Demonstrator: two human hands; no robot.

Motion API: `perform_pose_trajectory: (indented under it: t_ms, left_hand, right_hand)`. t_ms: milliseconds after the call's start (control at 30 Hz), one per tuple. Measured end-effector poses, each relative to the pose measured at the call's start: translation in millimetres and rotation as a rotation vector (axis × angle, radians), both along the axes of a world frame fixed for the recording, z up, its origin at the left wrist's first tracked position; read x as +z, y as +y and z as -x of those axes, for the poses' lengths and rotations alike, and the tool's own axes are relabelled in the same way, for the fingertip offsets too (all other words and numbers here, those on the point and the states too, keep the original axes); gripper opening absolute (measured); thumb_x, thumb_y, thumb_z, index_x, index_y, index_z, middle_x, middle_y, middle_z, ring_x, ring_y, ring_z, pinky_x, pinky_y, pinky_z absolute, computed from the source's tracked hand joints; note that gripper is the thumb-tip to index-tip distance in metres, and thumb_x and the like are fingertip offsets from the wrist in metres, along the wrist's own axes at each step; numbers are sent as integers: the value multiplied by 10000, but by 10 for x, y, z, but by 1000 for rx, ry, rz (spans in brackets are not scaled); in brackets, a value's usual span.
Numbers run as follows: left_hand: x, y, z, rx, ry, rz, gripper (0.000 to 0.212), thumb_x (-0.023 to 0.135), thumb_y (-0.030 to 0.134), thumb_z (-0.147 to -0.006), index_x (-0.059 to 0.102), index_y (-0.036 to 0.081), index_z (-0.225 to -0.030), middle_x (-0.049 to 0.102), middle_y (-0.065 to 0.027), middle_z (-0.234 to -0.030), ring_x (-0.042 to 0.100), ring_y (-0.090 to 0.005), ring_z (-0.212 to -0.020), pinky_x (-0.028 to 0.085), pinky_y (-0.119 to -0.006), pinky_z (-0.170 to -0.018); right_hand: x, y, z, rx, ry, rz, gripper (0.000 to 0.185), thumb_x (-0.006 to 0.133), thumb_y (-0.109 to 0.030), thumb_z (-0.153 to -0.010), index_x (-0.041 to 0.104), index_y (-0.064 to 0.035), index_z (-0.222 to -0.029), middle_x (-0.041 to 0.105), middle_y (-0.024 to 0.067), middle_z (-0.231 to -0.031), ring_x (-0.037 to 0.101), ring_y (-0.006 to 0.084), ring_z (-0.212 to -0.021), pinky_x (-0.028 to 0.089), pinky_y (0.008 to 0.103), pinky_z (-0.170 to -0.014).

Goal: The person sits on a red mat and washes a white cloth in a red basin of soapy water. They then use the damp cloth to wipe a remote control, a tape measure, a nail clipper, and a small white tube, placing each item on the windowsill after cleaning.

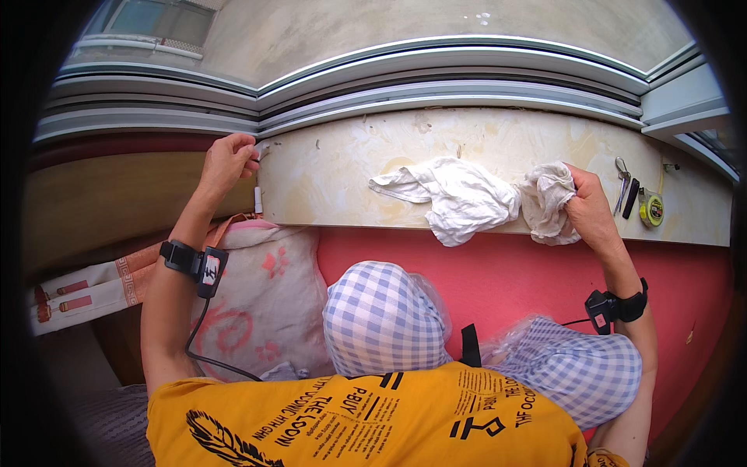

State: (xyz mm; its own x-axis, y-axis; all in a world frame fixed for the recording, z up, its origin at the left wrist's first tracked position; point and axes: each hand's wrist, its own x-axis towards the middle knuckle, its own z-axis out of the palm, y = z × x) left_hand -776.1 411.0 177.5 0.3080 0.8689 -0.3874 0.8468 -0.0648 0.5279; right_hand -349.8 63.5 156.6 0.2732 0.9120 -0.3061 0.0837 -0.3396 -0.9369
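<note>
My right hand grips a crumpled greyish-white cloth on the marbled windowsill. A second, whiter cloth lies rumpled just left of it, its lower edge hanging over the sill's front. At the sill's left end is my left hand, its fingers drawn together near the window frame. A small dark bit shows at those fingertips, too small to name, and whether they hold it is unclear. Below that hand, a small white cylinder stands by the sill's left edge.
On the sill's right lie a yellow-green tape measure, a slim black object and a metal key ring. Window tracks run along the back. My checkered-covered knees rest on a red surface, beside a patterned blanket.
</note>
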Motion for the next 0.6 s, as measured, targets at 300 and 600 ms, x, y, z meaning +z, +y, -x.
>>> perform_pose_trajectory:
  t_ms: [300,600]
  left_hand:
    - [-822,-468,786,-179,558,-296,171,578,120,-878,618,-21,-967,674,-253,-898,651,-446,-872,521,-522,-769]
    - [-913,-519,691,-155,627,-369,183,691,149,-801,630,22,-918,670,-227,-968,646,-433,-896,522,-510,-778]
  right_hand:
    - [26,150,81,50,-54,18,144,553,3,-897,654,29,-997,674,-2,-863,575,56,-786,490,229,-691]
    - [-9,86,30,39,-59,14,155,553,-2,-903,654,30,-1017,671,-1,-869,571,57,-786,489,232,-698]
